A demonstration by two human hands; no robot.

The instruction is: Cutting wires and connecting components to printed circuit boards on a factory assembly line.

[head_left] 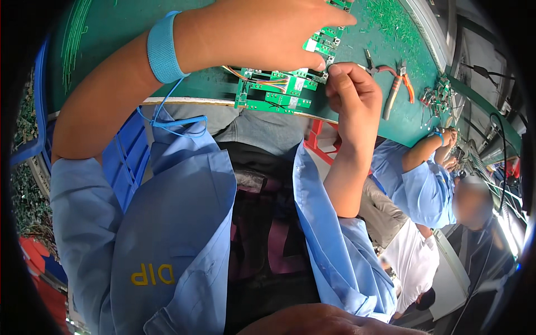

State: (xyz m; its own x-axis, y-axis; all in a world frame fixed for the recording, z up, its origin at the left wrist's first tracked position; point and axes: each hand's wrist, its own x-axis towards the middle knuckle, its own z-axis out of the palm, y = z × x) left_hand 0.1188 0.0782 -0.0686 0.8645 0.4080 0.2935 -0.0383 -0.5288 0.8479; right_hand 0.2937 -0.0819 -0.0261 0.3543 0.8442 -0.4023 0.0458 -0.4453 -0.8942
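Observation:
My left hand point(262, 34) lies across a strip of green circuit boards point(273, 104) near the table's front edge. Its index finger and thumb are stretched apart, the thumb resting by the boards' right side. Thin coloured wires point(268, 82) run over the boards beneath this hand. Close by on the right, my right hand point(353, 92) is closed, thumb and index finger pinched at the boards' edge. What sits between those fingertips is too small and covered to make out. A blue wristband point(165, 48) with a coiled cord point(181, 123) is on my left wrist.
Pliers with red-orange handles point(395, 92) lie right of my right hand. Green clippings point(393, 22) are scattered across the green tabletop point(120, 28). Farther right is a heap of small boards point(438, 97), where a co-worker in blue point(421, 187) sits. A blue crate point(124, 162) stands below left.

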